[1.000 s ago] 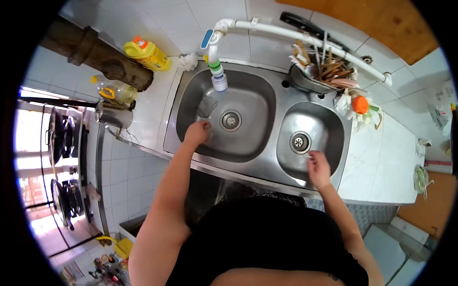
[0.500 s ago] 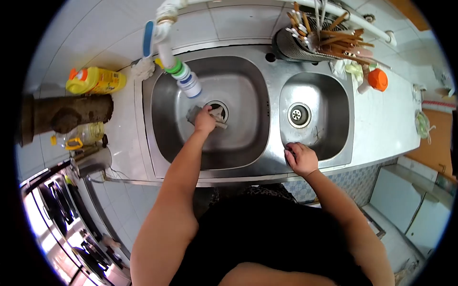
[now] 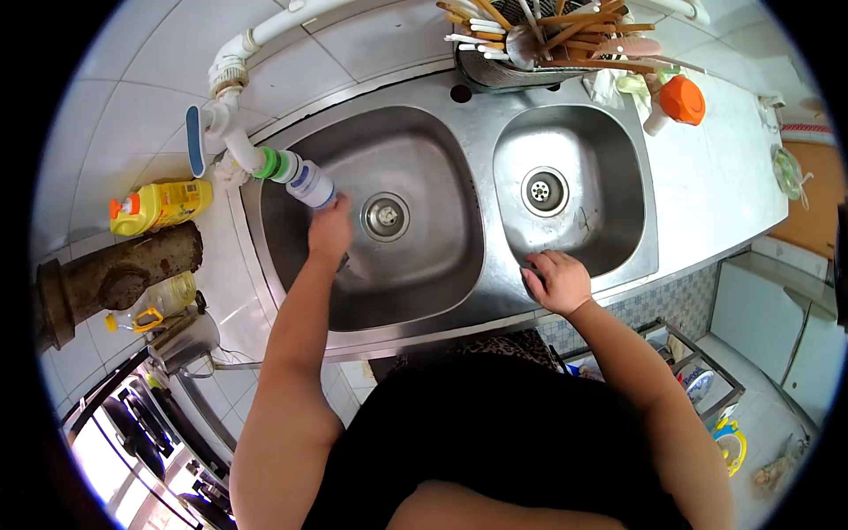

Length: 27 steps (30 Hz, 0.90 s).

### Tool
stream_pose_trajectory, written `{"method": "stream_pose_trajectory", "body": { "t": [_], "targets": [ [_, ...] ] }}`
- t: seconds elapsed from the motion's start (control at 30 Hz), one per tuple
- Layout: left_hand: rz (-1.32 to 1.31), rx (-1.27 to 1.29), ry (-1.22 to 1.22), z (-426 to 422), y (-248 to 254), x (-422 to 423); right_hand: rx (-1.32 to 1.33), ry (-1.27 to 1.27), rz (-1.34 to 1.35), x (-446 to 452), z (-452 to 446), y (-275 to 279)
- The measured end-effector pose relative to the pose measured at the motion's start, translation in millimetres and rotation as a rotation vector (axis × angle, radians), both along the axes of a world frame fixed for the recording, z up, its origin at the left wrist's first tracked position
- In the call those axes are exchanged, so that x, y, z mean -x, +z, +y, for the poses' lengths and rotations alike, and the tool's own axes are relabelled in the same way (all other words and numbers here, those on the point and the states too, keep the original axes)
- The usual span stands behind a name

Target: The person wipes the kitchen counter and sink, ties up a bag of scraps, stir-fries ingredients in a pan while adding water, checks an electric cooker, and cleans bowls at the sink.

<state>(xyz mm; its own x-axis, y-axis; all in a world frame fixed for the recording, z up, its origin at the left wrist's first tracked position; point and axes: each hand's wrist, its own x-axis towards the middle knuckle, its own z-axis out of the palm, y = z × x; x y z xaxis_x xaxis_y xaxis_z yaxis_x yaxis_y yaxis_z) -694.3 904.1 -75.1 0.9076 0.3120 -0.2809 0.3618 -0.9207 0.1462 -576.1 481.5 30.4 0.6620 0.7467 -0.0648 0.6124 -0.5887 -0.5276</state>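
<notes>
My left hand [image 3: 330, 231] is in the large sink basin [image 3: 424, 265], its fingers curled just below the end of the white faucet nozzle [image 3: 311, 184] with its green ring. A small dark grey edge of cloth [image 3: 344, 263] shows beneath the hand; the rest is hidden by it. Whether the fingertips touch the nozzle I cannot tell. The drain [image 3: 385, 216] of this basin lies uncovered to the hand's right. My right hand [image 3: 558, 283] rests on the front rim of the small basin [image 3: 609, 177], fingers loosely bent, thumb apart, nothing in it.
Chopsticks and utensils stand in a rack [image 3: 503, 75] behind the sinks. An orange-capped bottle [image 3: 682, 100] is at the back right. On the left are a yellow detergent bottle [image 3: 163, 208], a rusty pipe [image 3: 124, 274] and an oil bottle [image 3: 163, 300]. A wall pipe [image 3: 291, 18] runs above.
My left hand has moved left, from beside the drain to below the nozzle, and the cloth no longer lies by the drain. The view has shifted; my right hand stays on the rim.
</notes>
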Motion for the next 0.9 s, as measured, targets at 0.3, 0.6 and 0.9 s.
{"method": "stream_pose_trajectory", "body": {
  "t": [0.3, 0.6, 0.9],
  "targets": [
    [0.156, -0.057, -0.241, -66, -86, -11, -0.004, 0.009, -0.004, 0, -2, 0],
    [0.408, 1.237, 0.631, -41, -59, -43, -0.041, 0.018, -0.013, 0, -5, -6],
    [0.084, 0.364, 0.206, -45, -23, -22, -0.028, 0.004, 0.005, -1, -4, -2]
  ]
}}
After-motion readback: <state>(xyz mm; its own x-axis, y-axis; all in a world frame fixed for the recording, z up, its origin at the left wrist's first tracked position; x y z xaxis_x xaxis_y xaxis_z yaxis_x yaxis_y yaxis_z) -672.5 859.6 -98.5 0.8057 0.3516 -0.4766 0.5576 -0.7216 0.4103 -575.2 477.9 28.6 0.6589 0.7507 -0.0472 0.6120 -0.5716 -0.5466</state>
